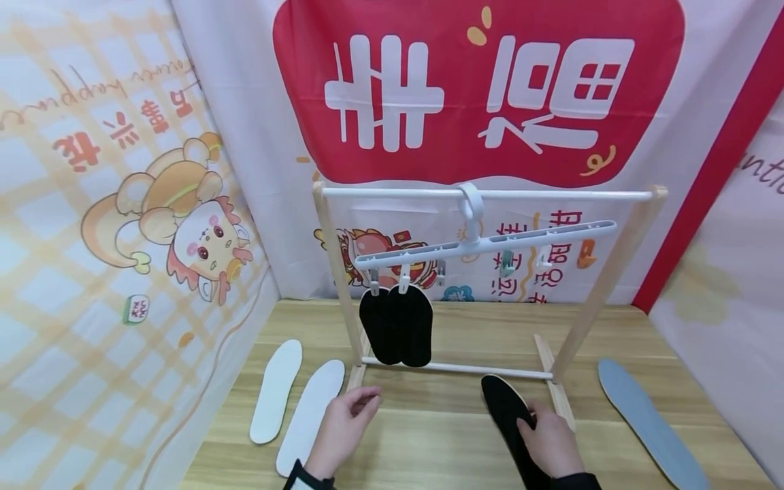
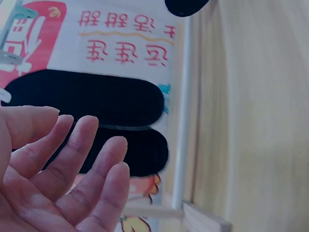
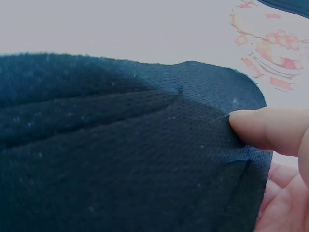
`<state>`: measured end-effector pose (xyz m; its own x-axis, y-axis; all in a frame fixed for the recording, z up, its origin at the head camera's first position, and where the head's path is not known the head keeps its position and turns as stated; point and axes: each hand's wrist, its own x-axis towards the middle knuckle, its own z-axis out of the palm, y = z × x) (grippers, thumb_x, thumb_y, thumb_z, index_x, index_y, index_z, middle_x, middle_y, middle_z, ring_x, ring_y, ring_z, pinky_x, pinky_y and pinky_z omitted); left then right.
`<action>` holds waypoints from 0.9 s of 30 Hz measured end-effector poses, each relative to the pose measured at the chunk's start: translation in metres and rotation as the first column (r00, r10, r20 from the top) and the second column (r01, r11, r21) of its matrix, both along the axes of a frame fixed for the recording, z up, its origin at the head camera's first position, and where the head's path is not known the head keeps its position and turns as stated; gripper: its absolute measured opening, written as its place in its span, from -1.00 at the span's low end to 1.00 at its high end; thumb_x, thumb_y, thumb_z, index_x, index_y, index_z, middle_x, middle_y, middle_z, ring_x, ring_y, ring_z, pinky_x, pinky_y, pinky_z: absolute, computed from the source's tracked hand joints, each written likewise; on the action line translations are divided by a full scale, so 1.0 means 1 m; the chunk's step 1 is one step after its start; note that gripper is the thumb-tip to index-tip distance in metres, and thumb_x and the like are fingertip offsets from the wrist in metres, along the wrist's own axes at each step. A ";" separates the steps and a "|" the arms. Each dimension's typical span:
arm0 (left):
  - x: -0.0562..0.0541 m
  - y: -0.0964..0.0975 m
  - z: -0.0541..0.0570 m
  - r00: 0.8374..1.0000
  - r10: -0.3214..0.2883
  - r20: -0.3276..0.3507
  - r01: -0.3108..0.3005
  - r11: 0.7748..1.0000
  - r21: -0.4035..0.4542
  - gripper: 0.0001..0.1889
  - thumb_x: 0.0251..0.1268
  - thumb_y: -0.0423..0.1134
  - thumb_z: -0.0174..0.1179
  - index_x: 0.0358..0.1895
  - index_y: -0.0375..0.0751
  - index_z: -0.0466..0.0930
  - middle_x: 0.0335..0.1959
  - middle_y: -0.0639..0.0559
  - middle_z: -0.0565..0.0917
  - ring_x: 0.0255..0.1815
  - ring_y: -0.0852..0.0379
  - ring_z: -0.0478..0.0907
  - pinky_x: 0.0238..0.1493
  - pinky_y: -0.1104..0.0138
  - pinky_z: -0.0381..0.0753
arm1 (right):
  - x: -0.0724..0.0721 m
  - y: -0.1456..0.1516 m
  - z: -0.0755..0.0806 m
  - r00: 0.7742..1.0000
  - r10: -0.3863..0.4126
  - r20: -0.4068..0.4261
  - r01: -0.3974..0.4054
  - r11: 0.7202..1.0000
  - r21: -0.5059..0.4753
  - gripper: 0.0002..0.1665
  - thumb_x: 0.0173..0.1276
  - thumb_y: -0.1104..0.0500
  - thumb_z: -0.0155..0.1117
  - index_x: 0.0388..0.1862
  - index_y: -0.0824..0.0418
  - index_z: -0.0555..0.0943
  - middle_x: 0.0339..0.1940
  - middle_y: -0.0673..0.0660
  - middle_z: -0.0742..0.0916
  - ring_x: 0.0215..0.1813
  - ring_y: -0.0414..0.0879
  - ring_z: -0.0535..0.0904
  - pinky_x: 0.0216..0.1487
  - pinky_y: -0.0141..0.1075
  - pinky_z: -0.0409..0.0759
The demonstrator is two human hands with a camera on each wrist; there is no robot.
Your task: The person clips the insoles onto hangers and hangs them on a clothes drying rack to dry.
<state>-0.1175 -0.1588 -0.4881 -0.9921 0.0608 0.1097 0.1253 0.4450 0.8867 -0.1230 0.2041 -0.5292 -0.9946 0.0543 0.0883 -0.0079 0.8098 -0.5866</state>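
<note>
Two black insoles (image 1: 416, 327) hang side by side from clips (image 1: 404, 279) near the left end of a pale blue clip hanger (image 1: 490, 243). My left hand (image 1: 346, 423) is below and left of them, its fingers loosely bent around nothing. In the left wrist view that hand (image 2: 63, 179) appears in front of the hanging insoles (image 2: 91, 96). At the lower right, my right hand (image 1: 554, 439) pinches a third black insole (image 1: 505, 408) by its side edge. The right wrist view shows the thumb (image 3: 265, 129) pressed on its dark fabric (image 3: 145, 145). That insole's near end is out of frame.
The hanger hooks over the top bar (image 1: 392, 194) of a wooden rack (image 1: 597, 299). Two white insoles (image 1: 277, 391) lie on the wooden table (image 1: 429, 435) at left, and a grey-blue insole (image 1: 649, 422) at right. Printed cloth (image 1: 233, 82) surrounds the table's back and sides.
</note>
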 end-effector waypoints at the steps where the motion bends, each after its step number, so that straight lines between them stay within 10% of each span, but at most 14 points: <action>1: -0.001 0.003 0.003 1.000 -0.006 0.000 0.006 1.000 0.005 -0.75 0.44 -0.10 0.20 0.01 -0.15 0.69 -0.18 0.04 0.73 -0.21 0.19 0.64 -0.18 0.36 0.63 | 0.002 0.002 0.003 1.000 -0.006 -0.015 0.006 1.000 -0.010 -0.85 0.24 0.25 0.36 -0.27 0.26 0.58 -0.46 0.07 0.69 -0.40 0.03 0.61 -0.36 -0.06 0.53; 8: -0.009 0.026 0.029 0.999 -0.020 -0.042 0.022 0.999 0.048 -0.76 0.46 -0.13 0.18 0.04 -0.11 0.69 -0.11 0.00 0.73 -0.17 0.19 0.65 -0.13 0.35 0.63 | 0.012 0.006 0.032 0.989 -0.082 -0.122 0.070 0.993 -0.093 -0.77 0.30 0.21 0.38 -0.17 0.32 0.60 -0.39 0.18 0.74 -0.32 0.09 0.67 -0.29 -0.02 0.58; 14: -0.018 0.045 0.053 0.984 -0.061 -0.166 0.078 0.992 0.100 -0.78 0.46 -0.13 0.18 0.02 -0.09 0.69 -0.14 0.05 0.75 -0.17 0.15 0.68 -0.16 0.34 0.66 | 0.011 -0.005 0.054 0.938 -0.157 -0.310 0.117 0.982 -0.145 -0.81 0.23 0.22 0.46 -0.22 0.23 0.63 -0.46 0.09 0.73 -0.43 -0.09 0.63 -0.42 -0.23 0.54; 27: -0.030 0.063 0.087 0.968 -0.094 -0.232 0.123 0.986 0.116 -0.73 0.48 -0.12 0.16 0.11 -0.08 0.66 -0.01 0.02 0.72 -0.10 0.20 0.66 -0.06 0.35 0.65 | -0.002 -0.021 0.092 0.900 -0.178 -0.397 0.097 0.971 -0.217 -0.79 0.23 0.25 0.48 -0.22 0.27 0.63 -0.42 0.08 0.75 -0.44 -0.14 0.62 -0.43 -0.36 0.56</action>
